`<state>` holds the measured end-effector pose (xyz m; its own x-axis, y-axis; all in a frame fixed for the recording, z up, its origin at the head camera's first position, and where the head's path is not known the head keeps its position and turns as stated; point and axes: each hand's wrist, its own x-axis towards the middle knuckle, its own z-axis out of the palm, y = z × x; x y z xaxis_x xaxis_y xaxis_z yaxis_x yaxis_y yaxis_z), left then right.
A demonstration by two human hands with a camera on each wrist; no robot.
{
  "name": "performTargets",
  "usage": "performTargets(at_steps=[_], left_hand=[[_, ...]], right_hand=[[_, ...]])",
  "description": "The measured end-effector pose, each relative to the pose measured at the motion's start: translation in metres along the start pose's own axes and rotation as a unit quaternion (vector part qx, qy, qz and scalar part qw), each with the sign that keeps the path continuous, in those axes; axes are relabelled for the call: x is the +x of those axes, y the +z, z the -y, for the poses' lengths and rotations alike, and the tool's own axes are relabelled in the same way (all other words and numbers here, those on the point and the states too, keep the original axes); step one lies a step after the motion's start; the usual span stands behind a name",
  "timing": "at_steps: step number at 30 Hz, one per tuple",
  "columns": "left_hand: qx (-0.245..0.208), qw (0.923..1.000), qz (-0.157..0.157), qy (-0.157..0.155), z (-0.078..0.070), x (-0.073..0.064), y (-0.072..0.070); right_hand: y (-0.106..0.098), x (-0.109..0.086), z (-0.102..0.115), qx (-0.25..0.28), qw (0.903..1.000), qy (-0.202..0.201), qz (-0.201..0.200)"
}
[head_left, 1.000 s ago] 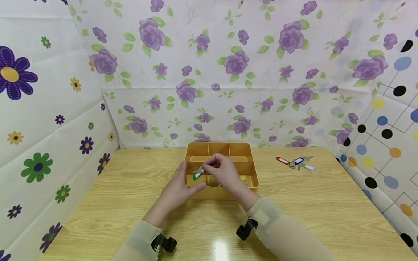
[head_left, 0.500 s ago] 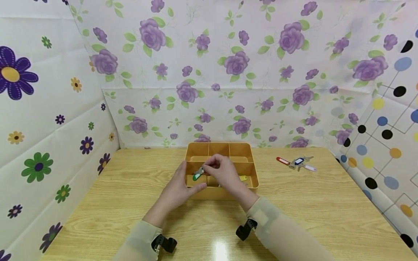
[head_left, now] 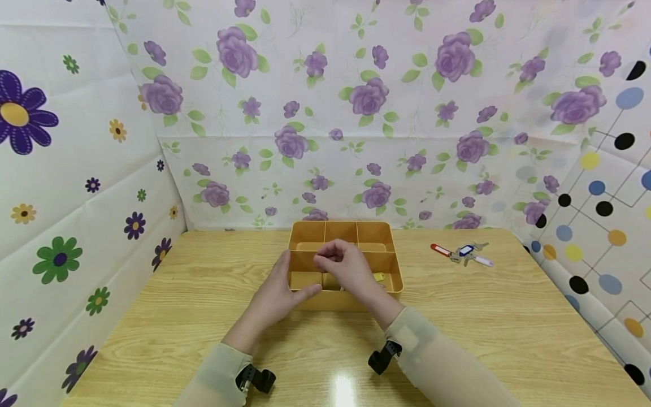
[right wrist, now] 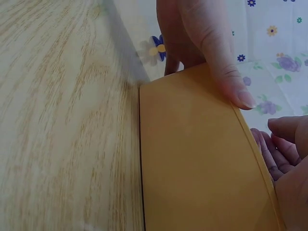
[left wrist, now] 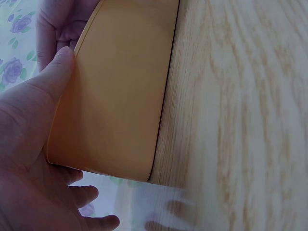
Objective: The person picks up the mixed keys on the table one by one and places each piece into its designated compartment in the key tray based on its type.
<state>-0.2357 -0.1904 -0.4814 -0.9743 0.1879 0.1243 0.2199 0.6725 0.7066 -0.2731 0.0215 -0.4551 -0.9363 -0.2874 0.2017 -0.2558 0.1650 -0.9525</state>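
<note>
A yellow-orange divided storage box stands on the table with several compartments. My left hand spans its front left corner, thumb on the front rim and straight fingers along the left side. Over the front compartments is my right hand, fingers loosely bent; in the right wrist view the thumb stands apart from the fingers and nothing shows between them. The green-tagged key is out of sight in every view. A yellow key tag lies in the front right compartment. The front wall and right hand hide part of the inside.
To the right of the box, keys with a red tag, a blue tag and a pale lilac tag lie heaped on the wooden table. Flowered cloth hangs behind and at the sides.
The green-tagged key, pinched by my right fingers over the front left compartment in both earlier frames, has left the fingers and dropped from sight. Both hands and the box stay in place.
</note>
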Motion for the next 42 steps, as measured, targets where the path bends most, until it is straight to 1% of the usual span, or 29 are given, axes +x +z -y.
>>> performTargets(at_steps=[6, 9, 13, 20, 25, 28, 34, 42], left_hand=[[-0.002, 1.0000, -0.001, 0.004, -0.001, 0.000, 0.001], [-0.004, 1.0000, -0.002, 0.007, -0.001, 0.000, 0.001], [0.002, 1.0000, -0.003, 0.009, 0.001, 0.001, 0.001], [0.012, 0.9999, 0.006, -0.007, 0.000, 0.000, 0.000], [0.014, 0.9998, 0.007, -0.008, -0.002, 0.000, -0.001], [0.016, 0.9998, 0.008, -0.008, -0.002, 0.000, -0.001], [0.017, 0.9997, 0.011, -0.011, -0.001, 0.000, 0.000], [0.025, 0.9995, 0.014, -0.015, -0.002, 0.000, -0.001]], right_hand=[[-0.007, -0.004, 0.006, 0.010, 0.9998, 0.012, -0.008], [-0.012, -0.005, 0.009, 0.006, 0.9999, 0.009, -0.013], [-0.021, -0.008, 0.010, -0.005, 0.9999, 0.000, -0.012], [-0.039, -0.013, 0.010, -0.035, 0.9993, 0.000, -0.013], [-0.052, -0.015, 0.007, -0.055, 0.9980, -0.022, -0.021], [-0.060, -0.016, 0.005, -0.063, 0.9974, -0.026, -0.025], [-0.075, -0.019, 0.003, -0.094, 0.9951, -0.016, -0.025], [-0.095, -0.026, 0.002, -0.116, 0.9930, -0.002, -0.024]])
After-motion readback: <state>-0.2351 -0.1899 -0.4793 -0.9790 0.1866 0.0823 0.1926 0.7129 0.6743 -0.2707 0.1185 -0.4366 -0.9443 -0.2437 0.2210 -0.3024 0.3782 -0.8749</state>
